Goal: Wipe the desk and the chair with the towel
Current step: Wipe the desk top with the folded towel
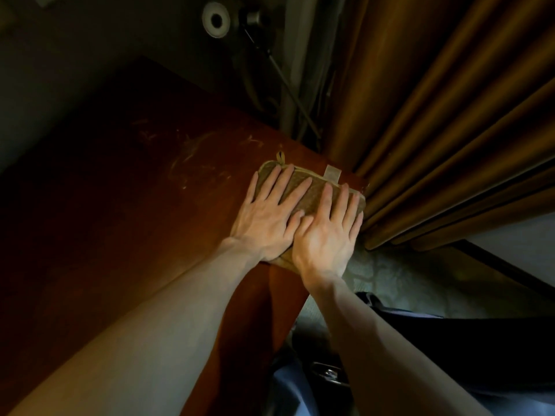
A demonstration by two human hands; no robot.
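Folded towel point(310, 192) was pressed flat at counter point(150, 211) corner beneath L grip point(267, 219) & R grip point(327, 235); both spread wide, fingers straight.

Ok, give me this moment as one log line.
stage: wiping desk | towel: flat on desk corner by curtain | left hand: pressing flat on towel | right hand: pressing flat on towel

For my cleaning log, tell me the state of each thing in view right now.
towel: folded, flat on the desk's corner, under both hands.
left hand: fingers straight, pressing the towel.
right hand: fingers straight, pressing the towel.
desk: pale smears left of the towel.
curtain: hanging in folds beside the desk.
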